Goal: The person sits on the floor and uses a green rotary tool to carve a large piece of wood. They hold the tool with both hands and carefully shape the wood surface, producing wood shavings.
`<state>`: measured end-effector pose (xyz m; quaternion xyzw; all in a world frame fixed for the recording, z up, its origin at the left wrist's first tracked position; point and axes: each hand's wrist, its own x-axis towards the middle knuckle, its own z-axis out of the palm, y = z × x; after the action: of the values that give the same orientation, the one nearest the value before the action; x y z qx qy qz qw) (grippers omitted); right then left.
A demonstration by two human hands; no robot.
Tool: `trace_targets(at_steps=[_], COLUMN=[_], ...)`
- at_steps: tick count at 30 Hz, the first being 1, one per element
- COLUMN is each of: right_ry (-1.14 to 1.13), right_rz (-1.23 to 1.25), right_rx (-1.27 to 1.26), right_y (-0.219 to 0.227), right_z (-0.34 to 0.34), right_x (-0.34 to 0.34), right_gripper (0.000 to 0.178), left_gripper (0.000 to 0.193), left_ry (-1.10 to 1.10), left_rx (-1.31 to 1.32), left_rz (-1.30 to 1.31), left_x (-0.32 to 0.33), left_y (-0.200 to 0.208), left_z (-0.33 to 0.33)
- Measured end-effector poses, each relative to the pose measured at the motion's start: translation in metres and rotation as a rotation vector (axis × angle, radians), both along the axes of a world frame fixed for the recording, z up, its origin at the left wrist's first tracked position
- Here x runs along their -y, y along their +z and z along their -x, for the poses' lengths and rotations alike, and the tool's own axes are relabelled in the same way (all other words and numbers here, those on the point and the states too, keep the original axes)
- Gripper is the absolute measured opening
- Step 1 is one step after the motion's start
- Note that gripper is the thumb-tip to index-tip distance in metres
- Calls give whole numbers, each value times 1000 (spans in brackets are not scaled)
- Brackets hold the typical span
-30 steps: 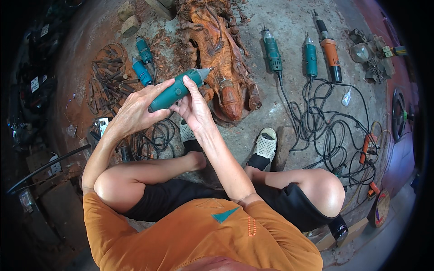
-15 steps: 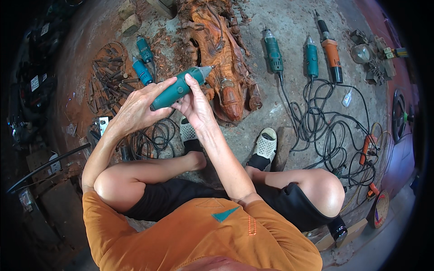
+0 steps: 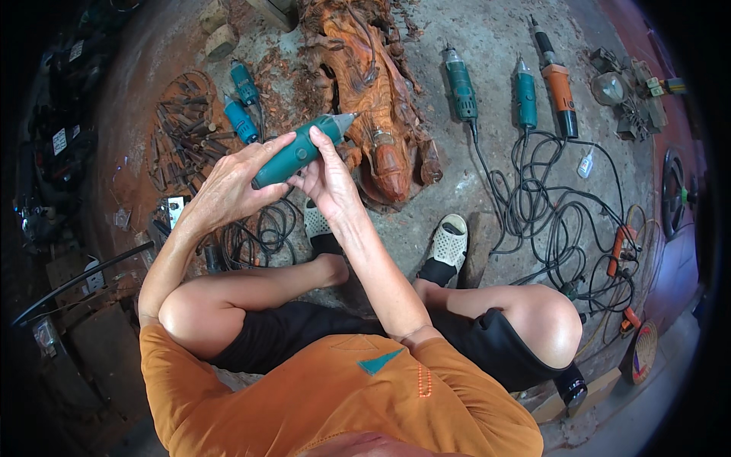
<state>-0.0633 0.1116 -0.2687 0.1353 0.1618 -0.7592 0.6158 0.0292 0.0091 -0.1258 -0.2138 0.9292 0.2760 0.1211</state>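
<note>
Both my hands hold a green die grinder (image 3: 293,156) in the air, its grey nose tilted up to the right. My left hand (image 3: 236,179) is closed round the rear of its body, the thumb along the upper side. Nearer the nose, my right hand (image 3: 329,175) grips it with the thumb on the casing and the fingers curled underneath. A small bit shows at the tip, over the side of a carved reddish-brown wood piece (image 3: 373,99) lying on the floor beyond my feet. Part of the casing is hidden by my fingers.
On the right lie two green grinders (image 3: 460,85), an orange one (image 3: 560,95) and tangled black cables (image 3: 533,206). To the left are carving tools (image 3: 183,114) in a round basket, and a blue grinder (image 3: 240,119). A wood block (image 3: 480,236) sits beside my right foot.
</note>
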Motion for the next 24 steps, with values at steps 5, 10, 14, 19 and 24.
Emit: trace_targets(at_steps=[5,10,14,19,24], right_ry=[1,3,2,3,-4], right_rz=[-19,-19,-24,-15,-23], right_rx=[3,20,14,2,2], right_y=[1,-1,1,-2,-1], right_z=[0,-3,-5,-7,-10], right_x=[-1,-2,-5,-6,-9], right_gripper=[40,40,41,42,43], left_gripper=[78,78,77,78,78], left_ry=[-3,-27,-26,-27,-28], left_rx=[7,-15,-16,1,16], left_rz=[1,13,3,-10,-23], left_x=[-2,-1,-2,-4,-4], left_y=[0,-2,-3,0,0], left_z=[1,-2,-5,-3,-5])
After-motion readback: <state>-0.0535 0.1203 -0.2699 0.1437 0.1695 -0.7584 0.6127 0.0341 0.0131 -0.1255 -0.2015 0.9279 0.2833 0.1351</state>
